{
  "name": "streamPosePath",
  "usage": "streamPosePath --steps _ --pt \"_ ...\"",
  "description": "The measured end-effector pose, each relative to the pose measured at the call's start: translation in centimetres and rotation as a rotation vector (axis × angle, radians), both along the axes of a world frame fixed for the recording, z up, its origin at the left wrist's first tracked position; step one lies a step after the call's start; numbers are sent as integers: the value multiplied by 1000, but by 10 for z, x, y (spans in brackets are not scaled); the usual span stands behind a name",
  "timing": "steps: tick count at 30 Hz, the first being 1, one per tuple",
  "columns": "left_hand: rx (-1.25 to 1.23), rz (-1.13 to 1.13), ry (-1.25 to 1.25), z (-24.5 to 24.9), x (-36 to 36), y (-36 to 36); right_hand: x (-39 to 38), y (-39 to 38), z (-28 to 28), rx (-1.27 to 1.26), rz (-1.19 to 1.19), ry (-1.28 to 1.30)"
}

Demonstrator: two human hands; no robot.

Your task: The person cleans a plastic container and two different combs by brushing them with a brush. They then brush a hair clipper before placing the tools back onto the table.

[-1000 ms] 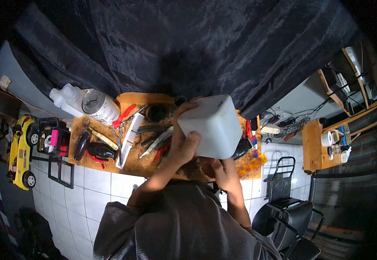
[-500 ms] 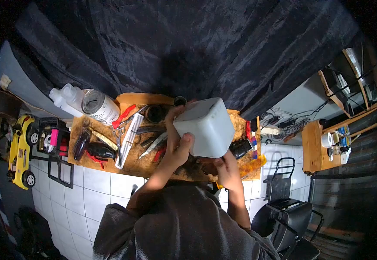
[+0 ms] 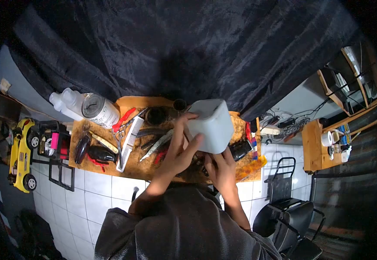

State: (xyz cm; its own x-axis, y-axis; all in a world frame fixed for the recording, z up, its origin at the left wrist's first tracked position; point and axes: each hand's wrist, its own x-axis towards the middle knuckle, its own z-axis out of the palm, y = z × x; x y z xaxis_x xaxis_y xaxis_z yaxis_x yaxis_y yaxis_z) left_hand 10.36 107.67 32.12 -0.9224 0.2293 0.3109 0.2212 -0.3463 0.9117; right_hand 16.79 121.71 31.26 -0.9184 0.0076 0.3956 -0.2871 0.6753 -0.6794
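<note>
A pale, box-shaped plastic container (image 3: 214, 125) with rounded corners is held up over the workbench, tilted. My left hand (image 3: 183, 151) grips its left side, thumb on the near face and fingers near the top edge. At the lower edge, my right hand (image 3: 221, 171) is closed with its fingertips against the container; part of its grip is hidden underneath. Left of my hands lie a white comb (image 3: 130, 145), scissors (image 3: 119, 134) and a razor-like tool with a pale handle (image 3: 157, 145). Black hair clippers (image 3: 241, 149) rest to the right of the container.
The worn wooden bench (image 3: 184, 175) carries a white can (image 3: 99, 110), bottles (image 3: 69, 102), a dark clipper (image 3: 101, 153) and an orange comb-like piece (image 3: 254, 168). A black curtain (image 3: 188, 52) hangs behind. A yellow toy car (image 3: 22, 156) is left; a black chair (image 3: 290, 216) stands right.
The container has tipped and shifted slightly right. My left hand has moved right with it, and my right hand has moved a little left along its lower edge.
</note>
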Motion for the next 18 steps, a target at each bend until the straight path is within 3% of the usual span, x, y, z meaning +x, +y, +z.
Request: streamPosePath --steps 2,5,8,9,12,16,18 --pt "207 8 -49 -9 1 8 5 1 1 103 -1 -54" --pt "129 153 -136 -1 3 16 7 -2 -4 -60 119 -96" --pt "66 137 -13 -1 1 15 9 11 -3 -240 197 -195" --pt "104 122 -54 -1 2 14 11 12 9 -464 161 -431" --pt "221 69 -175 0 6 14 12 12 1 -516 151 -242" --pt "109 15 -27 -9 0 13 6 15 -10 -197 58 -271" --pt "77 -11 -12 -5 2 14 8 15 -13 -222 113 -220"
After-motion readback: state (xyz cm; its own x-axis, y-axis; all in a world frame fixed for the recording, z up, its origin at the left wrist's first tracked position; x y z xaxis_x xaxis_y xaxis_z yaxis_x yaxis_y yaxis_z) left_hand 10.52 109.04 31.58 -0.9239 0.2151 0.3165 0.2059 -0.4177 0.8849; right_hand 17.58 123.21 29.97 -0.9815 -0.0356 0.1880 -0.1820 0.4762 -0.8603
